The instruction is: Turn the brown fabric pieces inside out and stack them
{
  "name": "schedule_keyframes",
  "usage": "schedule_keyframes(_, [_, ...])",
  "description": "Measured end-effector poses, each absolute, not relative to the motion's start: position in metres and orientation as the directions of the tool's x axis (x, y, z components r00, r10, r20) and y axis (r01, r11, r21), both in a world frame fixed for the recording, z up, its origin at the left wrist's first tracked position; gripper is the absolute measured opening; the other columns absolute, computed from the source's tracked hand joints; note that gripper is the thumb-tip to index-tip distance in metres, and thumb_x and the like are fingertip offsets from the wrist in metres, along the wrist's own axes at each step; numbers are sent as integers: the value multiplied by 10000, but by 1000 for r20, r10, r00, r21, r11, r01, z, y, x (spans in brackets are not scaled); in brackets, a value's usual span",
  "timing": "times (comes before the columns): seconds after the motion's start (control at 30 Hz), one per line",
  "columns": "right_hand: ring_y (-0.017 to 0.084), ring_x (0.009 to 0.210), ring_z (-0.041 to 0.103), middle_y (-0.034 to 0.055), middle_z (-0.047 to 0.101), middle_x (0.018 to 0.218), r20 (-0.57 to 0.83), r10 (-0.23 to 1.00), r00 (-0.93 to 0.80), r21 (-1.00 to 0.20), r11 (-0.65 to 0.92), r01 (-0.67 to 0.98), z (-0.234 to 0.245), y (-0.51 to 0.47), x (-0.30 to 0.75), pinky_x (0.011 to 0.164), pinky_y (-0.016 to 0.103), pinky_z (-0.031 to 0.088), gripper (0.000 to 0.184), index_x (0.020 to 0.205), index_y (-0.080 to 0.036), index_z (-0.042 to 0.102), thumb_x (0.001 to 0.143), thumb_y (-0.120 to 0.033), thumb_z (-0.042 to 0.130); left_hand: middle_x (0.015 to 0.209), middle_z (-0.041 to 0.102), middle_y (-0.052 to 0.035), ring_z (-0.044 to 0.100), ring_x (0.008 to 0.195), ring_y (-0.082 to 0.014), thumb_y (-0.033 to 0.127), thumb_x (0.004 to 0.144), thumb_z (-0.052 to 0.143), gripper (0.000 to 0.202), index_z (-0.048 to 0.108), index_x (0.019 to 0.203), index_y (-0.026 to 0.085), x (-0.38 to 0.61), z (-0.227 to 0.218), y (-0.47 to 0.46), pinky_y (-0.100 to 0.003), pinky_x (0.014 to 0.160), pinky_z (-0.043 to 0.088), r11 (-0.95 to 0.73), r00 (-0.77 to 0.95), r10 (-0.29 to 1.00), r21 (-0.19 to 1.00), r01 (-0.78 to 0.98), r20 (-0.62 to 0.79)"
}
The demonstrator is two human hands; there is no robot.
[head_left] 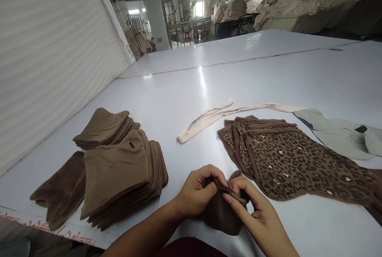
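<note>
Both my hands hold one small dark brown fabric piece near the front edge of the white table. My left hand pinches its top edge with curled fingers. My right hand grips the same edge from the right, thumb and forefinger pressed together. Just right of my hands lies a fanned pile of leopard-print fabric pieces. To the left stand stacks of plain tan fabric pieces.
A darker brown piece lies at the far left. A cream fabric strip runs across the table's middle. Grey-green cloth lies at the right. A white corrugated wall borders the left; fabric heaps fill the background.
</note>
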State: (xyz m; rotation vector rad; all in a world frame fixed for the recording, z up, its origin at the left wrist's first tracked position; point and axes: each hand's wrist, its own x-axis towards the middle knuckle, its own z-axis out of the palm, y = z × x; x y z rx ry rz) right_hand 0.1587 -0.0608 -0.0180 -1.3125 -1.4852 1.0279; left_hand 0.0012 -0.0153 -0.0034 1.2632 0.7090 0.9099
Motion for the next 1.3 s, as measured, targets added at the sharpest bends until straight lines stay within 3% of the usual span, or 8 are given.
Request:
schedule_keyframes(0.23, [193, 888, 526, 29, 552, 871, -126, 886, -446, -905, 83, 418, -13, -53, 194, 823, 291, 393, 266, 737, -220, 587, 892, -393, 458, 764, 584, -10, 528, 686, -91, 301, 822, 612, 142, 577, 872, 173, -29, 13, -10, -183, 643, 411, 46, 332, 942, 957, -286, 54])
schedule_keyframes(0.57, [154, 765, 444, -9, 476, 781, -89, 996, -11, -991, -87, 99, -30, -61, 207, 683, 225, 382, 282, 671, -223, 449, 808, -435, 573, 866, 579, -11, 549, 785, -110, 236, 793, 633, 124, 538, 852, 183, -68, 16, -1, -200, 715, 433, 36, 144, 990, 935, -353, 17])
schedule_keyframes(0.67, [195, 907, 507, 31, 565, 927, -147, 989, 12, -989, -147, 17, -38, -52, 198, 795, 269, 412, 228, 782, -235, 577, 771, -459, 619, 838, 600, -19, 540, 786, -107, 225, 755, 664, 140, 547, 804, 164, -63, 13, -1, -189, 724, 419, 108, 254, 967, 925, -364, -13])
schedule_keyframes(0.8, [243, 1093, 530, 90, 558, 1221, -291, 956, -20, -940, -290, -177, -53, -35, 171, 903, 364, 434, 482, 1111, -236, 593, 764, -571, 573, 802, 621, -32, 553, 758, -108, 219, 732, 681, 171, 552, 821, 150, -51, 17, -2, -196, 715, 421, 183, 369, 929, 893, -411, -21])
schedule_keyframes(0.9, [254, 1015, 604, 122, 640, 1127, -374, 914, -156, -863, -405, -301, -52, -33, 149, 869, 398, 470, 489, 1078, -188, 642, 791, -570, 536, 742, 609, -6, 556, 657, -96, 264, 742, 674, 234, 505, 879, 177, -44, 24, 1, -195, 642, 420, 249, 392, 918, 858, -449, -61])
schedule_keyframes(1.07, [257, 792, 667, 107, 715, 835, -426, 887, -178, -814, -462, -353, -42, -39, 146, 709, 369, 519, 386, 877, -158, 711, 778, -509, 587, 691, 552, 18, 506, 562, -93, 424, 772, 585, 308, 433, 899, 187, -40, 1, 22, -220, 586, 417, 177, 114, 981, 962, -210, -156])
schedule_keyframes(1.2, [283, 905, 640, 146, 691, 963, -416, 909, 37, -883, -394, -257, -54, -27, 169, 708, 347, 511, 514, 956, -115, 689, 750, -574, 585, 658, 506, 7, 481, 565, -117, 464, 772, 530, 311, 430, 790, 169, -37, -41, 36, -254, 575, 414, 155, 31, 988, 987, -29, -154])
schedule_keyframes(1.3, [279, 1108, 535, 136, 563, 1234, -323, 905, 276, -946, -305, -107, -68, -19, 187, 886, 374, 442, 679, 1216, -147, 537, 718, -607, 586, 963, 543, -69, 526, 863, -190, 381, 756, 573, 316, 455, 970, 180, -33, -52, 33, -324, 768, 419, 37, -58, 998, 990, 135, -30])
